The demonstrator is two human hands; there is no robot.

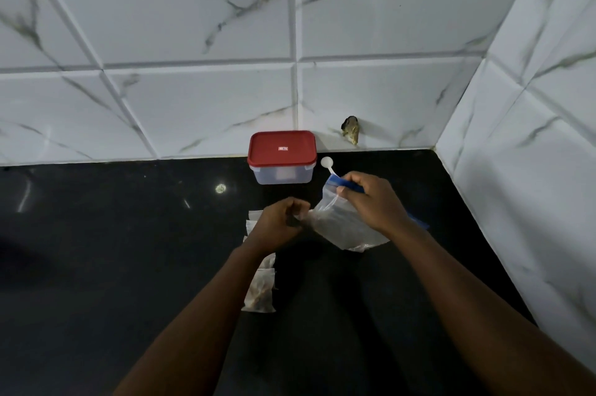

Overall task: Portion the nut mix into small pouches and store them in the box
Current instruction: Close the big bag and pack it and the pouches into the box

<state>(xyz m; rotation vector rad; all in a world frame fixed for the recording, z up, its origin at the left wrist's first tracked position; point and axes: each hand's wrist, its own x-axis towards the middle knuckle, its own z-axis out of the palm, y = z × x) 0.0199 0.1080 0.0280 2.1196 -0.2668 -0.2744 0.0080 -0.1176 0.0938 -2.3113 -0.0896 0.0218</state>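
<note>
My right hand (371, 202) is pinching the blue top edge of the nut bag (342, 228), holding its mouth up over the black counter (129, 266). My left hand (283, 221) is curling at the bag's left edge; whether it is gripping, I cannot tell. Filled pouches (259, 292) are lying near, beneath my left forearm. The red-lidded box (282, 158) is standing far, closed, with a white spoon (326, 162) just right.

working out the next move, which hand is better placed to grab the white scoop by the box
Right, probably. The right hand grips the zip bag by its blue top, just in front of the scoop. The left hand pinches the bag's other edge, farther from it.
</note>
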